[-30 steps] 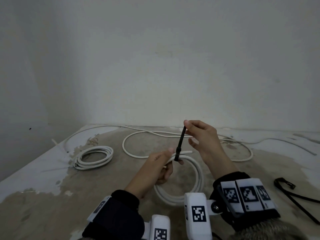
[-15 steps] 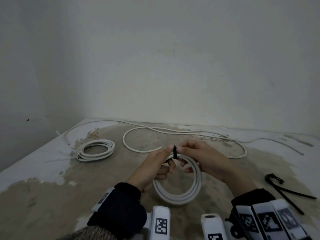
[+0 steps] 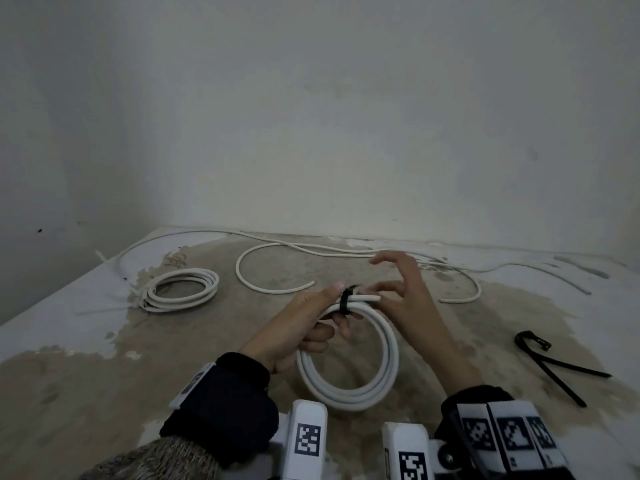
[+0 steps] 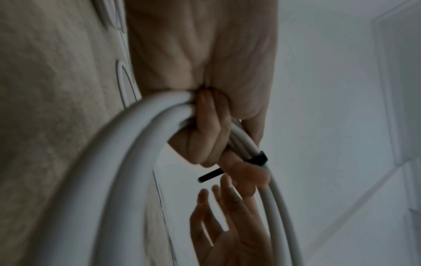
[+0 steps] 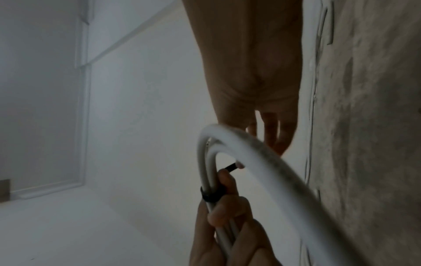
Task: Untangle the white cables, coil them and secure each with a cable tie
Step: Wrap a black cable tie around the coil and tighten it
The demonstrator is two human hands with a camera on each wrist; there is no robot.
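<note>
the white cable coil [image 3: 349,362] hangs in the middle of the scene, a smooth round ring of several stiff plastic turns lying side by side, held up over the desk [image 3: 86,375]. a thin black cable tie [image 3: 345,299] is wrapped round the turns at the top of the ring, and its short free tail [image 4: 210,175] sticks out to one side.

the left hand [image 3: 304,327] grips the coil just beside the tie, fingers curled round the bundled turns and the thumb laid flat along the top. the right hand [image 3: 401,292] is on the other side of the tie, fingers spread loose and mostly straight. in the head view its fingertips sit right at the cut end of the cable; i can't tell whether they pinch anything there.

further back on the left lies a second coil [image 3: 180,289], flatter and oval, resting on the desk with pale thin strands sticking out of its near side. loose white cable [image 3: 270,268] runs in long open curves across the far part of the desk, near the wall [image 3: 346,116], which is plain, matt and greyish. off to the right two spare black ties [image 3: 554,365] lie crossed, narrow flat strips with a small block head on one end.

the desk surface is rough and patchy, sandy brown in the middle with chipped whitish paint round the edges.
</note>
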